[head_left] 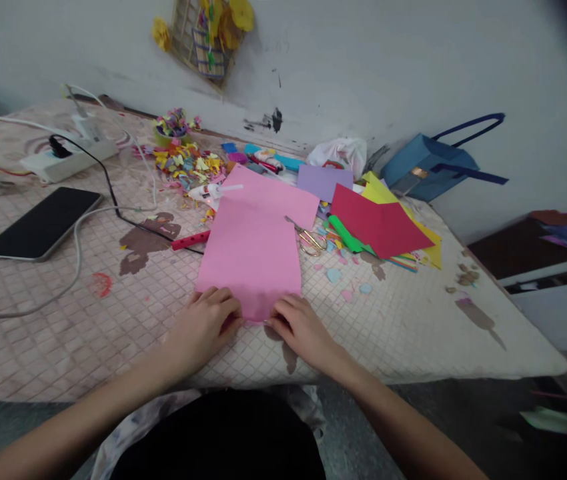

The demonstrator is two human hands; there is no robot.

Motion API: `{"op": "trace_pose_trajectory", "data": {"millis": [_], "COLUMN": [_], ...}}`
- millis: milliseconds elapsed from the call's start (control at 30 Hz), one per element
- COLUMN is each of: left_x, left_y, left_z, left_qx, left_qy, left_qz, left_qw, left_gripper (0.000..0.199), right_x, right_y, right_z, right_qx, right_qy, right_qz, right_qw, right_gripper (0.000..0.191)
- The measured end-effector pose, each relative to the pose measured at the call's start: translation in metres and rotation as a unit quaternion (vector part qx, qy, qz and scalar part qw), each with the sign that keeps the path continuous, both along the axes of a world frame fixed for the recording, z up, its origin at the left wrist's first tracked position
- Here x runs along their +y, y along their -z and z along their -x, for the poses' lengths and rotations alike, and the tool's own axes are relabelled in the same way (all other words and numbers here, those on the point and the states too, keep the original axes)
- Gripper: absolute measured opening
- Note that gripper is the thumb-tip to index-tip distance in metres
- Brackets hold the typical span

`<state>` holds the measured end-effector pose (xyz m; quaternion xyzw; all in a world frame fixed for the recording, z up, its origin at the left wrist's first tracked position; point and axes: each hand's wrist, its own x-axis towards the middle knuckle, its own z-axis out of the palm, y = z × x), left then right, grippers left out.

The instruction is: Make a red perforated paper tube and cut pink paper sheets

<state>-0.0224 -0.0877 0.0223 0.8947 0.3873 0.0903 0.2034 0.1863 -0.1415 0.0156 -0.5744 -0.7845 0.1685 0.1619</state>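
A long sheet of pink paper (253, 247) lies on the quilted tablecloth, its near edge close to the table's front. My left hand (212, 317) grips the near left corner with fingers curled over it. At the near right corner, my right hand (301, 327) pinches the same edge, which looks slightly turned up between the hands. Gold-handled scissors (311, 239) rest against the sheet's right side. A white glue gun (209, 193) lies by its far left edge, and a red stick-like tool (191, 240) touches its left side.
A black-screened tablet (43, 223) and a white power strip (73, 160) with cables occupy the left. Paper scraps (188, 163) are heaped at the back. Red paper (381, 223), yellow paper (431, 247) and a green marker (343, 233) lie right, before a blue bag (428, 163).
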Motion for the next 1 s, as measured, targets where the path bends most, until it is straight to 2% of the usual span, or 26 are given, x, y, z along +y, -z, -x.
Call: {"op": "trace_pose_trajectory", "data": {"millis": [167,333,533,733,1000], "left_x": [-0.005,-0.005,-0.005,-0.006,-0.007], "left_y": [0.003,0.004,0.002,0.003,0.004], "left_z": [-0.009,-0.014,-0.013,-0.014,-0.014], "left_qx": [-0.023,-0.005,0.007,0.002,0.018], "left_qy": [0.0,0.002,-0.001,-0.001,-0.008], "left_qz": [-0.018,-0.007,0.009,-0.027,-0.024], "left_qw": [1.0,1.0,1.0,1.0,1.0], "left_gripper": [0.007,0.007,0.009,0.011,0.015], "right_x": [-0.001,0.001,0.004,0.003,0.0], "right_y": [-0.003,-0.006,-0.007,-0.002,-0.002], "right_z": [0.008,0.014,0.015,0.02,0.023], "right_qx": [-0.017,-0.008,-0.003,-0.027,-0.049], "right_qy": [-0.015,-0.028,-0.019,0.002,0.01], "right_qz": [0.001,0.01,0.019,0.007,-0.007], "right_qw": [1.0,1.0,1.0,1.0,0.999], "right_gripper": [0.01,0.01,0.01,0.011,0.011]}}
